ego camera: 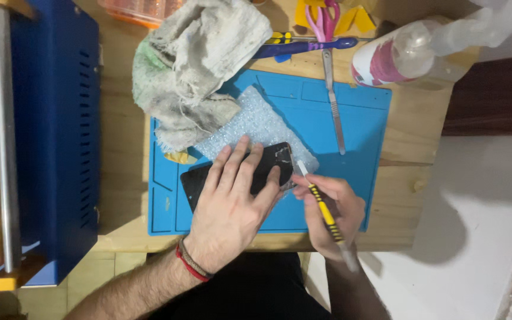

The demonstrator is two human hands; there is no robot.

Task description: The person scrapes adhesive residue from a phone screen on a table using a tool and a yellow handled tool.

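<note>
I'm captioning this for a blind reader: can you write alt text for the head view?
Seen from above, a left hand presses a dark phone flat on a blue work mat while the right hand holds a yellow-and-black tool at the phone's cracked end. Bubble wrap, a grubby cloth, a scalpel and a plastic bottle lie nearby.

- The phone (238, 172) under my left hand (232, 201) is black, its glossy face cracked pale at one end.
- The tool (321, 207) in my right hand (336, 216) is striped yellow and black, with a white tip.
- My mat (351, 118) is bright blue.
- The bubble wrap (256, 127) is clear, whitish and dotted.
- The rag (197, 65) is dirty grey-white with a green patch.
- My wristbands (194, 261) are red and brown.
- The worktop (413, 130) is pale wood.
- The machine (54, 136) is deep blue.
- The scissors (324, 18) have pink handles.
- The bottle (398, 56) is clear with a magenta and white label.
- The screwdriver (303, 46) is dark blue.
</note>
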